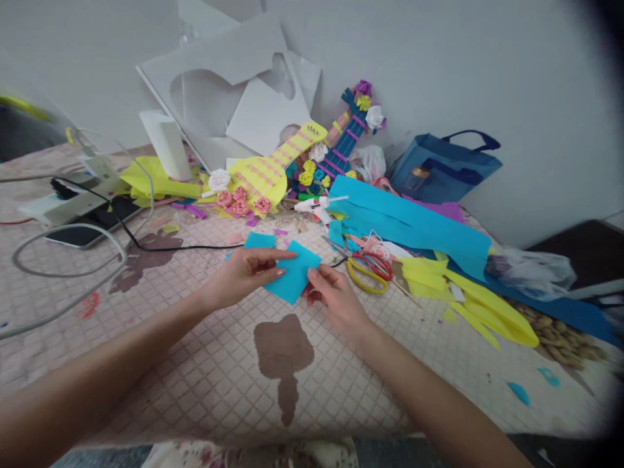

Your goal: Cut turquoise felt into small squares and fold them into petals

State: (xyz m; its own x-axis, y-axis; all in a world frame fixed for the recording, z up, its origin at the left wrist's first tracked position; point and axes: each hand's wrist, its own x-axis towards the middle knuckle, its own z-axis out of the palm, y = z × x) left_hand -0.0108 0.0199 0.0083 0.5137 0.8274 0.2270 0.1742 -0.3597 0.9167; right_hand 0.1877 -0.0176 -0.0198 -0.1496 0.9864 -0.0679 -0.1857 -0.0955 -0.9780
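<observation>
A square piece of blue crepe paper [291, 284] is held between my two hands above the table. My left hand [248, 272] pinches it from the left, with thumb and forefinger lying over its face. At its right corner, the thumb and fingers of my right hand [334, 292] grip the edge. Another blue paper piece [259, 241] lies on the table just behind my left hand. To the right of the paper rest scissors with red and yellow handles [369, 273]. A white hot glue gun [314, 207] lies behind the held paper.
A yellow paper guitar [260, 179] with pink flowers and a blue one [347, 143] lean at the back. Blue crepe paper [409, 218] and yellow strips [468, 292] spread rightward. A power strip [68, 198], phone [95, 221] and cables occupy the left. A blue bag [443, 169] stands behind.
</observation>
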